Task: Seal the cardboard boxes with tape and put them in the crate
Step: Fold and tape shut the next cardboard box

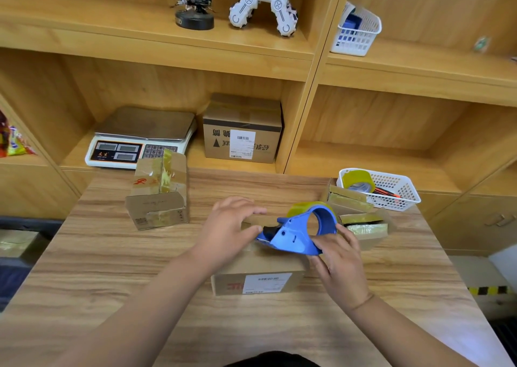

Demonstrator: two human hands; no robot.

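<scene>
Cardboard box on the surface, its top pressed by the flat-fingered left grip while the right grip clasps the tape dispenser upon it; slackened pressure could let flaps gape and tape wrinkle.

Five cardboard boxes were in view: four on the bench, one on the shelf. There were two white baskets, two tape rolls, one blue dispenser, one scale and two model figures.
</scene>
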